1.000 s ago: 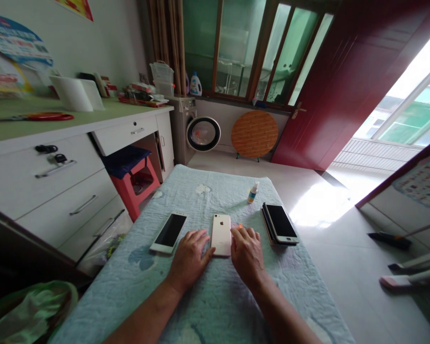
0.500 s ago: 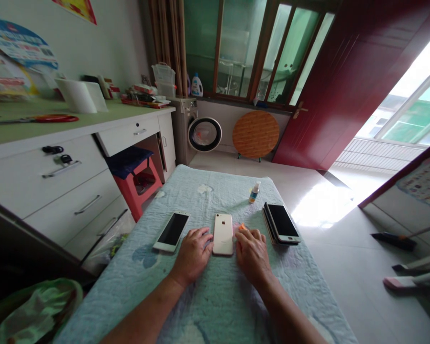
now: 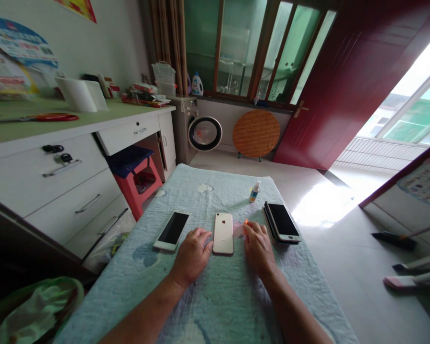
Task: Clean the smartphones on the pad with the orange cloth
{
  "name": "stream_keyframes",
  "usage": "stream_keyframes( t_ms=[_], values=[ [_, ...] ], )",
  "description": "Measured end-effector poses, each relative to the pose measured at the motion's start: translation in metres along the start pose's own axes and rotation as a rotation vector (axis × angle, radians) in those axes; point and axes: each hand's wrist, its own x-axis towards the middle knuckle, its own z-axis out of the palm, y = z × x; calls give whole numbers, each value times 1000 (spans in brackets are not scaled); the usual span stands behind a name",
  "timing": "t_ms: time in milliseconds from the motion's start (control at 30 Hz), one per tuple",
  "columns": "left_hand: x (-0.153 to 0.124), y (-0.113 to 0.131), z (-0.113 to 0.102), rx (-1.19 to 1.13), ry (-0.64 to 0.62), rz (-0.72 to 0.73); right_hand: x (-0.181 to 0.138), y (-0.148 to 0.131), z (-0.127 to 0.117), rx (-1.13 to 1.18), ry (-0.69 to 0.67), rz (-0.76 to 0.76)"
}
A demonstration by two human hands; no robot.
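Note:
A rose-gold phone [image 3: 223, 233] lies face down in the middle of a table covered with a pale blue cloth [image 3: 215, 296]. My left hand [image 3: 193, 253] rests on the cloth with loosely spread fingers, its fingertips at the phone's left edge. My right hand [image 3: 258, 246] is just right of the phone, its bent fingers pressed on a small pink cloth [image 3: 238, 229] with an orange spot at the fingertips. A white phone [image 3: 171, 231] lies face up to the left. A stack of phones [image 3: 281, 222] lies to the right.
A small bottle [image 3: 254, 191] stands behind the phones. White drawers [image 3: 67, 191] and a red stool [image 3: 137, 179] are on the left, and a green bag [image 3: 31, 306] is at the near left. A broom [image 3: 390, 239] lies on the tiled floor to the right.
My right hand has slid to the right, away from the rose-gold phone, taking the pink cloth with it. My left hand stays at the phone's left edge.

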Motion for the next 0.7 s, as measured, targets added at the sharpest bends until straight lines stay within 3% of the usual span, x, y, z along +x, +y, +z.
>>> stream_keyframes(
  t_ms=[167,300,433,700],
  values=[
    [0,8,-4,-299,-61,-110,-3,-13,-6,-4,101,-52],
    [5,12,-6,-672,-146,-328,-11,-33,-4,133,-47,-185],
    [12,8,-7,-922,-163,-599,-16,-40,3,121,-129,-178],
    [15,-2,-21,-1276,-197,-729,-15,-39,1,203,-108,-153]
  ],
)
